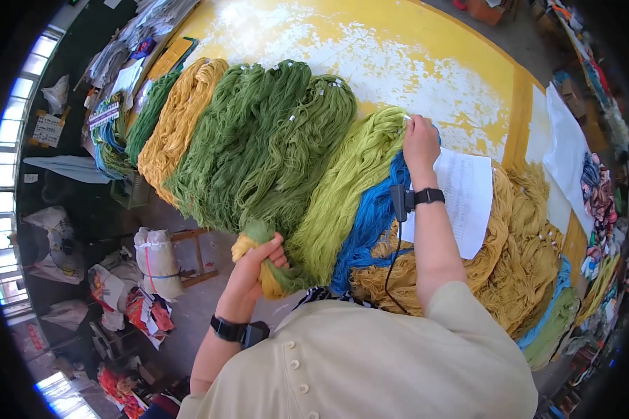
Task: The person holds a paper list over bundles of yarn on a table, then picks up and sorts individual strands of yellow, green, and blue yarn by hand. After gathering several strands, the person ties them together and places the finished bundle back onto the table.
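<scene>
My left hand [257, 267] is closed around a small bundle of green and yellow yarn [261, 232], at the table's near edge. Dark green skeins [237, 140] lie just beyond it. At the far end of a lime-green yarn skein [353, 178], my right hand [421, 145] has its fingers pinched by a small white tag. Part of its grip is hidden. A blue skein [374, 216] runs beneath the right wrist, beside the lime-green one. Both wrists wear black bands, and the right one carries a small device with a cable.
Golden-yellow skeins [178, 119] lie to the left, and tan ones [514, 244] to the right. A printed paper sheet [461, 199] rests among them. The table [468, 49] has worn yellow paint. On the floor at left stands a tied white bundle [157, 262].
</scene>
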`<state>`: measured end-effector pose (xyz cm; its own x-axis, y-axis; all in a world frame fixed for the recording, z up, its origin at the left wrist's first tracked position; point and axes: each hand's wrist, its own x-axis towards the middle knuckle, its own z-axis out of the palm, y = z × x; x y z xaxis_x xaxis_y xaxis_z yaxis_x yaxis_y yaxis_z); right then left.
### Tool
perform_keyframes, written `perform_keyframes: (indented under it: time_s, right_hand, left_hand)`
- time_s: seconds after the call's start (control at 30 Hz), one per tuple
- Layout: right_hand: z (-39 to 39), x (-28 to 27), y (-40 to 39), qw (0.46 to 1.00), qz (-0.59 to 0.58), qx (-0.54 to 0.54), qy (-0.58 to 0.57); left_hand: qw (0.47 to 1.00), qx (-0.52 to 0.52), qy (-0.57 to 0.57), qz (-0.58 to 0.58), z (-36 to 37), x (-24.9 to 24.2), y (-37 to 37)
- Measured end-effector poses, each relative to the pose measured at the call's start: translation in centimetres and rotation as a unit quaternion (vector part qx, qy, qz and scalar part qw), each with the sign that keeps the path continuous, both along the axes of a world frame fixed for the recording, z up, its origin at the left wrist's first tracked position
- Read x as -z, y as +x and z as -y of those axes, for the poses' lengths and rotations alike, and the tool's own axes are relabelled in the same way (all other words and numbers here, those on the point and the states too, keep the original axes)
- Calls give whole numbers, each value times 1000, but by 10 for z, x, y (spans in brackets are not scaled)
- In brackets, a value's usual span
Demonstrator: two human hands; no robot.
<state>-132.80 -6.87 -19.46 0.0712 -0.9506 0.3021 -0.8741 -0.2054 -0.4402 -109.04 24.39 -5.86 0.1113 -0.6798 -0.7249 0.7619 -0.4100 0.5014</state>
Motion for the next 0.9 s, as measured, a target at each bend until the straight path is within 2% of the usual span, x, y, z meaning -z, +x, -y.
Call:
perform_keyframes:
  time_s: [0.07, 0.1, 0.17, 0.2, 0.23, 0.27, 0.3, 0.37, 0.4, 0.43, 0.5, 0.53, 0.6, 0.67, 0.73, 0.77, 0.8, 0.83, 0.87, 0.9]
  right_hand:
    - [-12, -17, 0, 995, -25, 21, -98]
    - [-12, -27, 0, 994, -31, 17, -100]
    - [-11, -55, 1, 964, 17, -11, -265]
    - [-18, -79, 7, 964, 11, -17, -266]
    - [-32, -109, 18, 973, 175, -33, -149]
    - [-49, -129, 31, 943, 329, -45, -21]
    - [-64, -137, 43, 924, 372, -91, -5]
    - [-116, -140, 74, 903, 379, -147, 136]
    - [-152, -143, 91, 859, 397, -213, 242]
    - [-186, -138, 104, 833, 360, -268, 324]
    - [-242, -117, 115, 808, 194, -423, 361]
    - [-257, -117, 116, 774, 192, -435, 417]
    - [-252, -123, 108, 769, 194, -416, 445]
    - [-227, -93, 92, 850, 244, -323, 338]
    - [-175, -32, 59, 947, 170, -152, 224]
    - [-173, -29, 59, 951, 166, -142, 218]
    - [-125, 36, 17, 993, 92, -64, 45]
    - [-114, 45, 8, 998, 42, -11, 36]
    - [-109, 48, 1, 998, 46, -8, 38]
    - [-107, 49, -5, 991, 49, 7, 122]
  left_hand:
    - [1000, 8, -15, -15, 2, 5, 2]
    - [1000, 20, -19, -12, 1, 5, 2]
    - [999, 43, -25, -5, -5, 8, 7]
    - [999, 38, -27, -12, -9, 10, 10]
    - [998, 52, -36, -11, -13, 12, 13]
    - [997, 64, -44, -11, -17, 15, 17]
    - [997, 58, -42, -18, -20, 16, 20]
    - [995, 62, -75, -28, -24, 15, 25]
    - [995, 60, -74, -36, -25, 14, 25]
    - [996, 47, -79, -14, -25, 14, 24]
    - [997, 11, -73, -11, -35, 21, 25]
    - [997, 11, -74, -15, -40, 25, 31]
    - [997, 22, -72, -1, -52, 31, 44]
    - [994, 38, -98, -5, -65, 28, 56]
    - [985, -36, -167, -34, -81, 38, 69]
    - [993, -52, -110, 1, -77, 23, 65]
    - [993, -50, -109, 5, -82, 28, 71]
    - [985, -27, -166, -42, -95, 38, 81]
    - [971, -2, -223, -89, -103, 43, 87]
    - [981, -19, -190, -29, -102, 36, 78]
